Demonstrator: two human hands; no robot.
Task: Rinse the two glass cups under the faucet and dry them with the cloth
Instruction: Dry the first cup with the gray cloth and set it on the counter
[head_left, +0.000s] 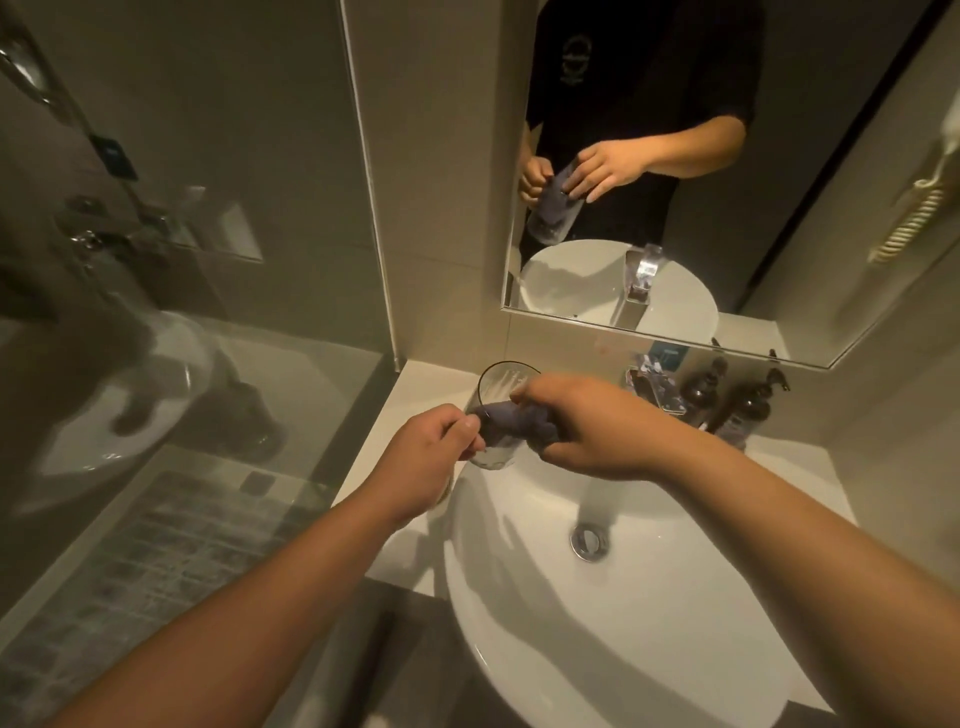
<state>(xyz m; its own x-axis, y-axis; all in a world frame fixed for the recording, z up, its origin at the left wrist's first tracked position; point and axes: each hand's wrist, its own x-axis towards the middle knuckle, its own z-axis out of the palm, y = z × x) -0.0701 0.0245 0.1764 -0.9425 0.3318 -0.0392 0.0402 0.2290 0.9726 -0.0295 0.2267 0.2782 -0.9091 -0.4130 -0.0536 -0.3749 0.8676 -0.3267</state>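
A tall clear glass cup is held over the left rim of the white sink, its mouth tilted away from me. My left hand grips its near side with thumb and fingers. My right hand holds a dark cloth bunched against the middle of the cup. I cannot tell whether part of the cloth is inside the cup. The grey faucet spout pokes out below my right forearm, above the drain. No second cup shows clearly; my left wrist hides part of the counter.
A mirror on the wall reflects my hands, the cup and the faucet. Two dark pump bottles and small packets stand at the back right. The white counter meets a glass shower partition on the left.
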